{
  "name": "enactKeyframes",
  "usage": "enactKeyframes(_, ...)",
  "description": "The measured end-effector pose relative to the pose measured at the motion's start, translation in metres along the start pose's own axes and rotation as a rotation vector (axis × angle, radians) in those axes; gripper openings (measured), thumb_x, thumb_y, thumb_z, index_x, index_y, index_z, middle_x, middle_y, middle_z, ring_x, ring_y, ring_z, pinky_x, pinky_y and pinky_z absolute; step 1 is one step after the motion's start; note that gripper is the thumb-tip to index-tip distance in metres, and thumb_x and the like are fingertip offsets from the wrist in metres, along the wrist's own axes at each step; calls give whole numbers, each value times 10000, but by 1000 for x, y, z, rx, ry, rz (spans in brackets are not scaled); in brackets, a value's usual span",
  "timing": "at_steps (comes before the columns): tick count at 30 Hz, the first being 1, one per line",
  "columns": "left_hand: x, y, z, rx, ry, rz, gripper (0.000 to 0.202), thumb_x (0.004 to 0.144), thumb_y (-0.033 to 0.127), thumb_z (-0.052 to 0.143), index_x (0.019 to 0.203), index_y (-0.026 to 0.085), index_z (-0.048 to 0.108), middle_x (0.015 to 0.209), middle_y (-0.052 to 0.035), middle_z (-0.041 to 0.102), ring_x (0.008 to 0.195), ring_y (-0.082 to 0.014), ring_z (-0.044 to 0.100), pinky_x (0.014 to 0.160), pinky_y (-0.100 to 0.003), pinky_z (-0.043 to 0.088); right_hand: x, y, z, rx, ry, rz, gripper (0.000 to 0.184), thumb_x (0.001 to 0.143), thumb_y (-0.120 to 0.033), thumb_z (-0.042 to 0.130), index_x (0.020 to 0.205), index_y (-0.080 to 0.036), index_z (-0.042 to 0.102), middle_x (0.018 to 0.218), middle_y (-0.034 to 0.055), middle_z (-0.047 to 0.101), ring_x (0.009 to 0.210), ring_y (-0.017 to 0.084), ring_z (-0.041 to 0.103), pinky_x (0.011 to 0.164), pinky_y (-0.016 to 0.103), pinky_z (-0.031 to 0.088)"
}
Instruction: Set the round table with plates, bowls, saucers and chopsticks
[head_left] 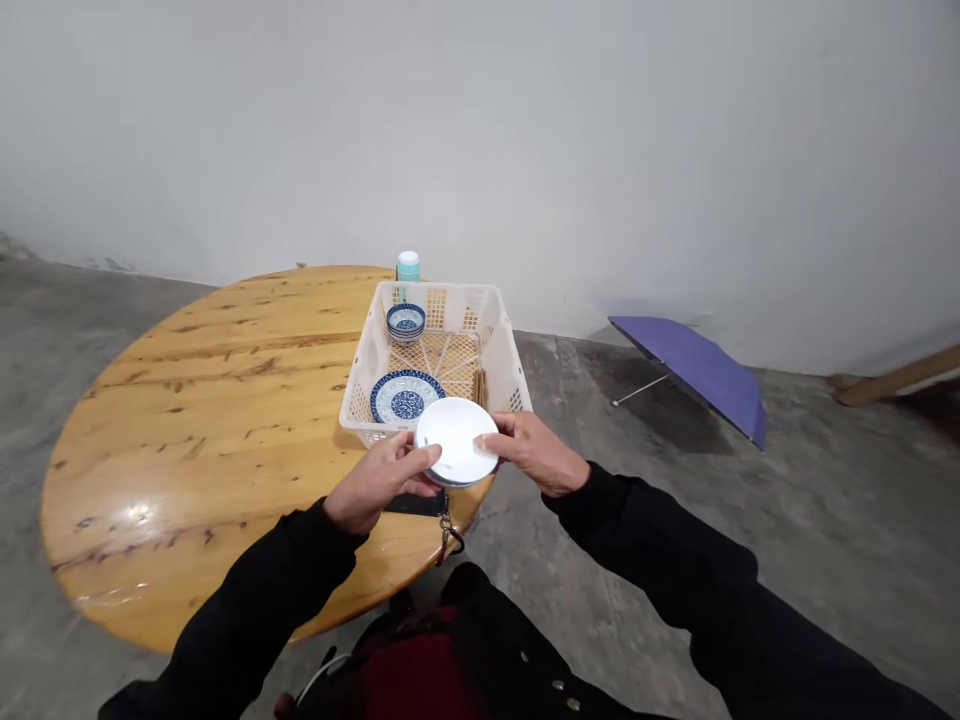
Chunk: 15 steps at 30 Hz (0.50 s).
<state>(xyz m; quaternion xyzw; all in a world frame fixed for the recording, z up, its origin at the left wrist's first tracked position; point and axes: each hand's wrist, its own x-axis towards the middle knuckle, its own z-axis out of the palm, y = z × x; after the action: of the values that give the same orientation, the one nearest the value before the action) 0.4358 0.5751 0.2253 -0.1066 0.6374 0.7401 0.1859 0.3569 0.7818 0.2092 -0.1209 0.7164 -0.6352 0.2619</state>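
Between my two hands is a small white dish [456, 440], its pale face turned up toward me; a second rim seems to show beneath it. My left hand [388, 474] pinches its left edge, thumb on top. The right edge is gripped by my right hand [531, 452], also with the thumb on the upper face. Just beyond stands a white plastic basket [517, 375]. Inside it lie blue-and-white patterned plates [407, 398] near the front and a stack of small patterned bowls [406, 322] at the back left. The dish overlaps the basket's front rim.
The basket sits on a round wooden table [195, 430]. Behind it is a light-blue bottle with a white cap [408, 266]. A black flat item [416, 503] with a clip [448, 530] lies at the table's edge. On the concrete floor rests an open purple umbrella [694, 370].
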Motion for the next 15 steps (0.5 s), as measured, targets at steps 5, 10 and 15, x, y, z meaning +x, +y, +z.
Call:
enactKeyframes(5, 57, 19, -7, -41, -12, -37, 353, 777, 365, 809, 927, 114, 610, 940, -89, 708, 713, -115, 654, 690, -246, 565, 45, -2, -21, 34, 94, 120, 253, 584, -251, 694, 794, -114, 726, 695, 41, 691, 626, 157, 627, 543, 242, 523)
enactKeyframes(10, 139, 36, -11, -66, 29, -67, 195, 819, 222, 744, 923, 115, 617, 827, -69, 711, 708, -127, 663, 685, -238, 568, 118, -5, -60, 8, 161, 201, 169, 599, -138, 668, 764, -117, 698, 668, 43, 688, 656, 165, 645, 593, 256, 564)
enactKeyframes(15, 238, 52, -15, -45, 142, -108, 211, 807, 109, 684, 1011, 93, 631, 813, -80, 716, 759, -154, 689, 765, -275, 586, 219, 3, -105, -103, 212, 243, 121, 611, -94, 639, 721, -139, 659, 675, 49, 678, 725, 207, 663, 650, 313, 594)
